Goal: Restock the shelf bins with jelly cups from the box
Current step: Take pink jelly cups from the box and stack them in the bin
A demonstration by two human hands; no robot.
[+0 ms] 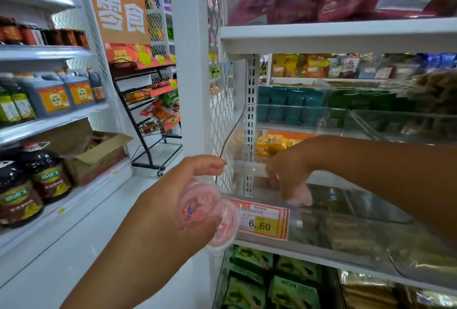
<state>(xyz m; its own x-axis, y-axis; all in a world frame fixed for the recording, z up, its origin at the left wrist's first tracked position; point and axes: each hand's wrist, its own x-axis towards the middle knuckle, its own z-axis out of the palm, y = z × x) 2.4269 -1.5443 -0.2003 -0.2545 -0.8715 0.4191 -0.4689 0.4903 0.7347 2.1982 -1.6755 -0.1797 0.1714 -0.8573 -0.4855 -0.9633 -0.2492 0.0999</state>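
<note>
Bin of clear plastic holds one pink cup, gripped by the right hand. Left hand grips two jelly cups just outside it. Box insides look too blurry to tell.

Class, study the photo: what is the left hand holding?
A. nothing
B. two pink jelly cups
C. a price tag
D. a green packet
B: the left hand grips two pink jelly cups, one overlapping the other.
</note>
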